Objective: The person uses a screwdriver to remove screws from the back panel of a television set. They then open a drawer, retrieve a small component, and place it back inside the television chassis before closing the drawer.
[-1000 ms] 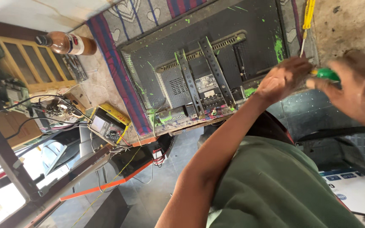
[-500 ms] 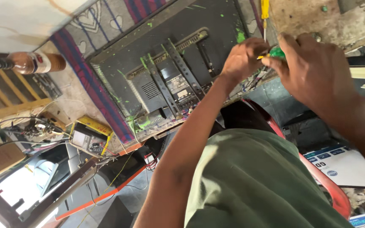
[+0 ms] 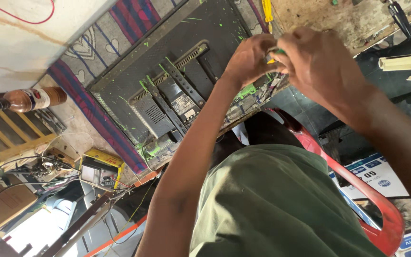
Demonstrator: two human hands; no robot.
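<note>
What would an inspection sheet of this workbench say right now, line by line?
Surface: workbench, worn, partly under a striped cloth.
Job's things: television back panel, face down, flecked with green paint; green-handled tool, mostly hidden.
Clutter: brown bottle; yellow meter.
Hands: left hand and right hand close together around the tool at the panel's edge.
Cables: loose wires beside the meter.
Surroundings: red plastic chair; printed cardboard box.

One television (image 3: pixel 167 81), one bottle (image 3: pixel 27 100), two hands (image 3: pixel 319 62)
</note>
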